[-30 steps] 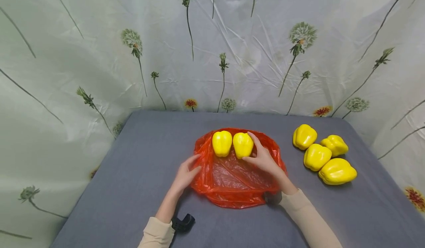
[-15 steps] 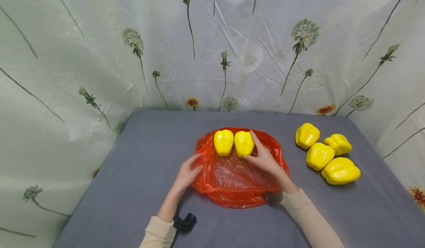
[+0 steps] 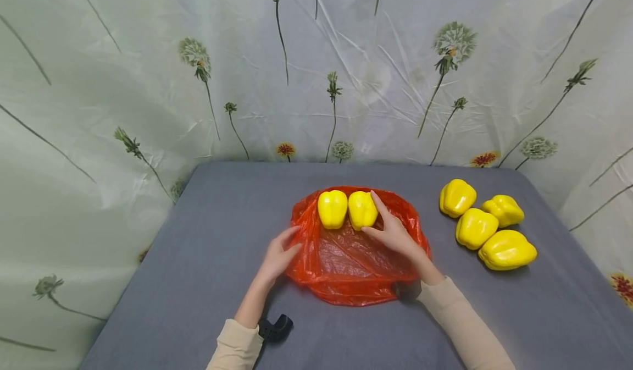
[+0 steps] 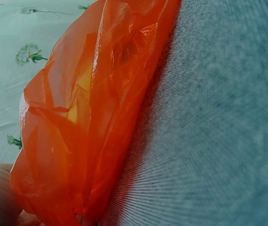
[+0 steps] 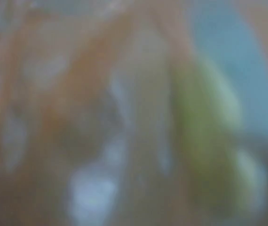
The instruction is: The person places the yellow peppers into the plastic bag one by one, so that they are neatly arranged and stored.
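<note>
A red plastic bag (image 3: 346, 257) lies spread open on the grey cloth, with two yellow bell peppers at its far side. The left pepper (image 3: 333, 209) stands beside the right pepper (image 3: 362, 210). My right hand (image 3: 393, 235) reaches over the bag and holds the right pepper between thumb and fingers. At the bag's left edge, my left hand (image 3: 279, 254) grips the film with curved fingers and thumb. In the left wrist view the bag's side (image 4: 77, 132) rises beside part of the hand (image 4: 0, 193). The right wrist view is too blurred for detail.
Several more yellow bell peppers (image 3: 476, 228) lie grouped to the right of the bag on the grey-covered table (image 3: 222, 205). A black device (image 3: 277, 329) sits by the left wrist. Behind the table hangs a flower-printed curtain (image 3: 381, 84).
Both hands keep their places at the bag and the pepper. The whole head view has shifted slightly; nothing was taken up or let go.
</note>
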Motion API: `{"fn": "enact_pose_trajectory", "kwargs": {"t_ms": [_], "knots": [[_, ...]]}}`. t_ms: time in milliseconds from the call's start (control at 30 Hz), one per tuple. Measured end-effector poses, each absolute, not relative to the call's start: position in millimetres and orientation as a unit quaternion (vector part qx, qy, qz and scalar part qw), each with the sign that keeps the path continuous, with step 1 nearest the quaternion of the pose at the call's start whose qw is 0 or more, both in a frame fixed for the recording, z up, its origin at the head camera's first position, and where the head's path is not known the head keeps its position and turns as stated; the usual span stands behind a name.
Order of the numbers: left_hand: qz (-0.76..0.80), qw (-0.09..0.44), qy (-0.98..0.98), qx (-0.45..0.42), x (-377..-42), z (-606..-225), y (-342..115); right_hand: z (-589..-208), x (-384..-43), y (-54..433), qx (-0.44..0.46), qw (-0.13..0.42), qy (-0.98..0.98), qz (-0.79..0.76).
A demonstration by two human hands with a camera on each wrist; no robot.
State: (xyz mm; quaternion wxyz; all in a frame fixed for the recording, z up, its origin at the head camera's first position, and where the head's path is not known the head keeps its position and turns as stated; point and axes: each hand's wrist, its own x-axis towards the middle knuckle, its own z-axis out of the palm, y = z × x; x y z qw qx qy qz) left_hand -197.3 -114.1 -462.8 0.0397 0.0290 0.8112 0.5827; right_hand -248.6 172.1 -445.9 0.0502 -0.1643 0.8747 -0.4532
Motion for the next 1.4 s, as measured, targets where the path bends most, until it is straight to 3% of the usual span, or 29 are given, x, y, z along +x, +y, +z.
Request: {"fn": "enact_pose_trajectory", "kwargs": {"t_ms": [1400], "knots": [[0.59,0.044,0.806,0.039,-198,-470,-117,-415,-239,202,-0.189,0.05,0.877,-0.439]]}}
